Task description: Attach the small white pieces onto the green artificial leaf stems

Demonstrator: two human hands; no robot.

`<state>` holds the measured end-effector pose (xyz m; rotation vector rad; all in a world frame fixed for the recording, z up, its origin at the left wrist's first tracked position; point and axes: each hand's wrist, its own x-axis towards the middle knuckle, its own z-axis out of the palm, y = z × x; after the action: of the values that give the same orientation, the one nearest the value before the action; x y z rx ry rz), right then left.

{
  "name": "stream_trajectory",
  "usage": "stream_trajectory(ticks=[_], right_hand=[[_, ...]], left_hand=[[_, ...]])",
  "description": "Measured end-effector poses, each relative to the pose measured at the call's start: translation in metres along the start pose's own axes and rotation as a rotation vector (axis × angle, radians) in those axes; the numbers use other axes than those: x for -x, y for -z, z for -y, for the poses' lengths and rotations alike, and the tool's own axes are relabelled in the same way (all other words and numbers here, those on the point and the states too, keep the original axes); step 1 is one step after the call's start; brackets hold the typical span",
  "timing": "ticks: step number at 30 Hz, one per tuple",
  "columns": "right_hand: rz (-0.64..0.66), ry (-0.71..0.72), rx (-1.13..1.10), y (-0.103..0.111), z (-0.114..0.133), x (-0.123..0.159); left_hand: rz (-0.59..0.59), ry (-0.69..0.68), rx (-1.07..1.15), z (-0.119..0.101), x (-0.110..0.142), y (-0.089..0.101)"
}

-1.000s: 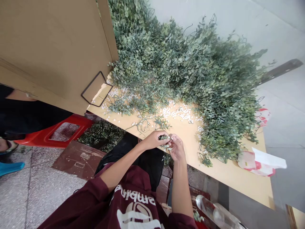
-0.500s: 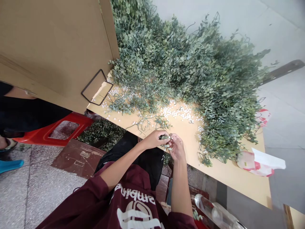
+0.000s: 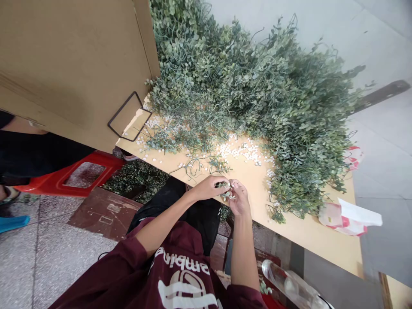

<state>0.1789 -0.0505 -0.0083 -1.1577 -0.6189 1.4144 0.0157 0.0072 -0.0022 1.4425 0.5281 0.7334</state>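
My left hand (image 3: 208,188) is closed on a small sprig of artificial greenery (image 3: 228,195), just off the table's near edge. Fingertips of my right hand (image 3: 240,201) pinch at the same sprig from the other side, beside a tiny white piece. The two hands nearly touch. Beyond them, thin bare stems and a few leafy sprigs (image 3: 219,164) lie on the tabletop (image 3: 334,249). Small white round pieces (image 3: 240,151) are scattered there in large numbers. A big heap of artificial greenery (image 3: 257,81) covers the table's far side.
A large cardboard box (image 3: 74,56) stands on the left, with a dark wire frame (image 3: 120,107) beside it. Red-and-white packaging (image 3: 341,216) lies at the table's right. Another person sits near a red stool (image 3: 74,176). A clear bottle (image 3: 286,283) is below the table.
Both hands stay almost in place. The sprig between them has turned slightly, showing more leaves near the right palm. The camera view has shifted a little.
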Motion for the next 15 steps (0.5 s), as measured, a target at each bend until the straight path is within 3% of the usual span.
stream_trajectory(ticks=[15], right_hand=[[0.018, 0.027, -0.006, -0.0054, 0.0017, 0.0022]], left_hand=[[0.022, 0.018, -0.016, -0.0054, 0.0011, 0.0003]])
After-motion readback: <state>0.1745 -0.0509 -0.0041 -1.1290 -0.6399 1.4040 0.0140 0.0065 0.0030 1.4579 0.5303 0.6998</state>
